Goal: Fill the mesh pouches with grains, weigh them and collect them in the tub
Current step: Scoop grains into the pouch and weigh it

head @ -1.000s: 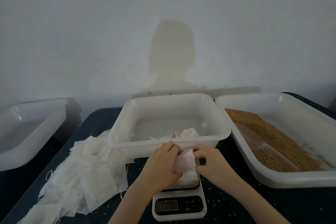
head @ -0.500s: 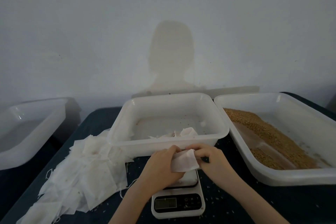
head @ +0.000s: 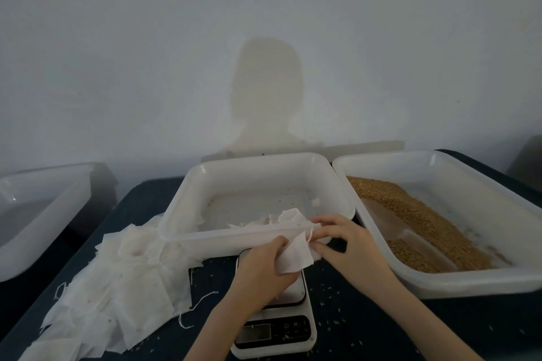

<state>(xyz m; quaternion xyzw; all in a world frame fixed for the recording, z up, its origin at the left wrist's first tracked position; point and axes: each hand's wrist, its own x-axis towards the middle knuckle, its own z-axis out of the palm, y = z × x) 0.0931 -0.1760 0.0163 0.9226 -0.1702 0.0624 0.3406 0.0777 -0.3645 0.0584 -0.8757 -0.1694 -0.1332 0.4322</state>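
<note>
White pouch (head: 294, 255) pinched between both hands' fingers (head: 322, 233).

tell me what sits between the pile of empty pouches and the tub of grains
In the head view, the middle tub with a few pouches inside, and nearer the camera the scale, with both hands holding a pouch above it.

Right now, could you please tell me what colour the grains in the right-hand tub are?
Golden brown grains, seen in the head view.

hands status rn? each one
Left hand: closed on the mesh pouch, held above the scale.
Right hand: fingers pinching the pouch's top edge, at its string.
</note>
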